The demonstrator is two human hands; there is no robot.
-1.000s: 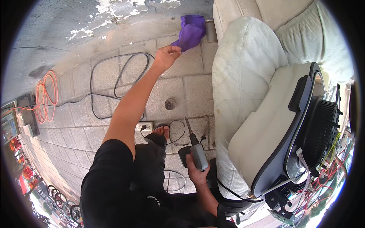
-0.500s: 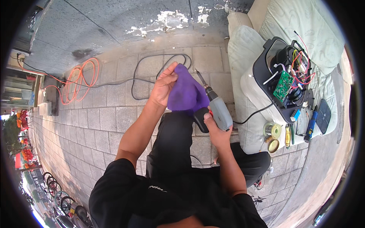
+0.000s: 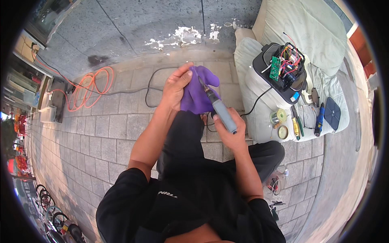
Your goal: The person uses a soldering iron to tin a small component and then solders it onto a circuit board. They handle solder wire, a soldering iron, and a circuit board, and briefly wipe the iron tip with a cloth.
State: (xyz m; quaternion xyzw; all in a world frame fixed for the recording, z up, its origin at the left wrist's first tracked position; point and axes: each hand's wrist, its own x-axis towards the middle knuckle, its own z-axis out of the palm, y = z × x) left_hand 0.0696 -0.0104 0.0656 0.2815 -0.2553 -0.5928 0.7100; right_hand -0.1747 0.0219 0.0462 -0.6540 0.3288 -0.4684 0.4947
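My left hand [image 3: 176, 90] pinches the top edge of a purple cloth [image 3: 193, 100], which hangs down over my raised knee. In my right hand [image 3: 232, 133] is a grey cordless drill [image 3: 223, 115], its body tilted up and to the left. The long bit of the drill lies against the cloth near my left fingers, with part of the fabric spreading behind it. My right fingers wrap round the drill's handle, which is mostly hidden by the hand and cloth.
At right on a padded pale seat [image 3: 251, 121] stands an opened appliance [image 3: 265, 87] with exposed wires and a green circuit board [image 3: 275, 69]. Beside it lie a yellow-handled screwdriver [image 3: 295, 126], a blue tool [image 3: 319, 120], a round tin [image 3: 283, 132] and a dark square plate [image 3: 332, 114]. An orange cable [image 3: 94, 87] coils at left.
The drill has swung left, bringing its bit from beside the cloth onto it. The cloth has spread wider near my left fingers. The head view has shifted slightly.
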